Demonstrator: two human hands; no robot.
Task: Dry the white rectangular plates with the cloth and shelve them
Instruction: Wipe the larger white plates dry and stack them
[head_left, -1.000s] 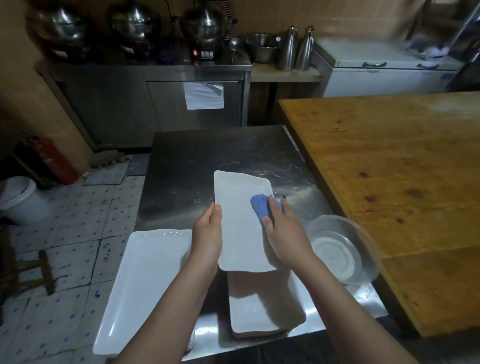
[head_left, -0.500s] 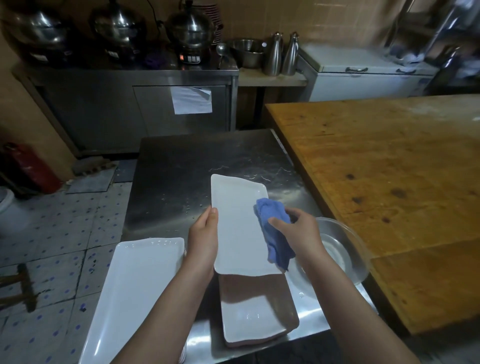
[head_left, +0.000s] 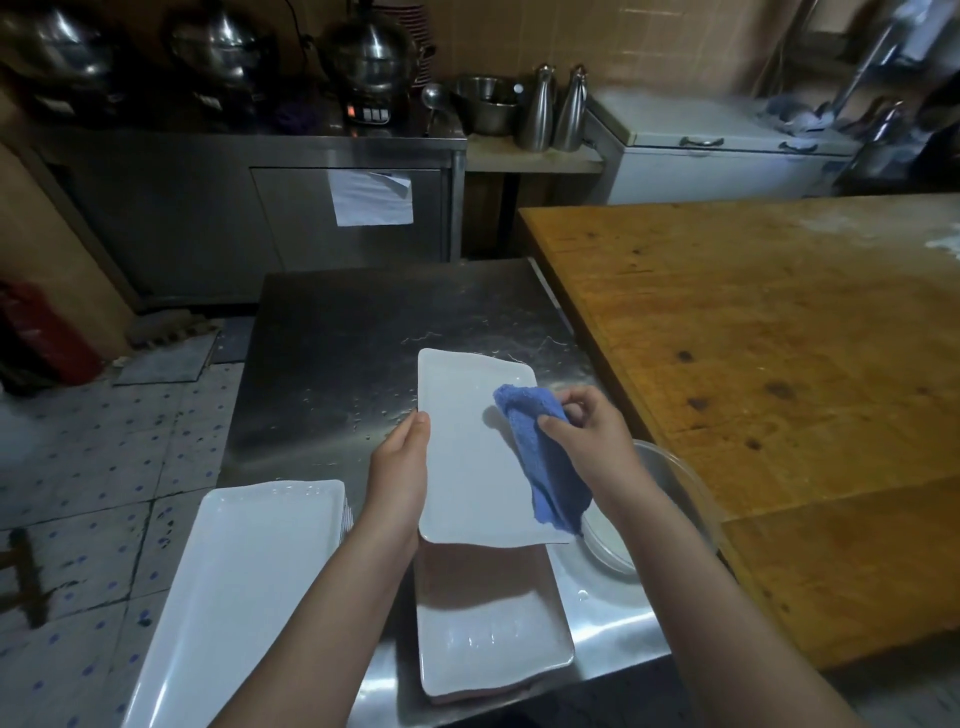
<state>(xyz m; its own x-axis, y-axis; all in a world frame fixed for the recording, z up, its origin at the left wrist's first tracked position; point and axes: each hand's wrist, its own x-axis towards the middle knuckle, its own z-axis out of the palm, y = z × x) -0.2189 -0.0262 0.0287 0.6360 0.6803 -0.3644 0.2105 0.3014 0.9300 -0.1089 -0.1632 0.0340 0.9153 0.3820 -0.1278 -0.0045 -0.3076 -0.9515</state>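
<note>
Cloth (head_left: 545, 467) has slid to plate (head_left: 460, 467) edge.

Plate (head_left: 467, 457) held above stacked plates (head_left: 488, 634), larger plates (head_left: 244, 587) left, bowl (head_left: 670, 499) right, on steel table (head_left: 363, 332).

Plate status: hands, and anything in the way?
Left hand grips plate edge. Right hand pinches blue cloth over plate. Plate stack beneath; glass bowl at right.

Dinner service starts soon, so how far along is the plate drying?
No shelved plate shows. In hand: the left hand holds the raised plate while the right hand grips the blue cloth over it. Left: the wet plate beneath, the stack at left, state unclear, and all shelving.
</note>
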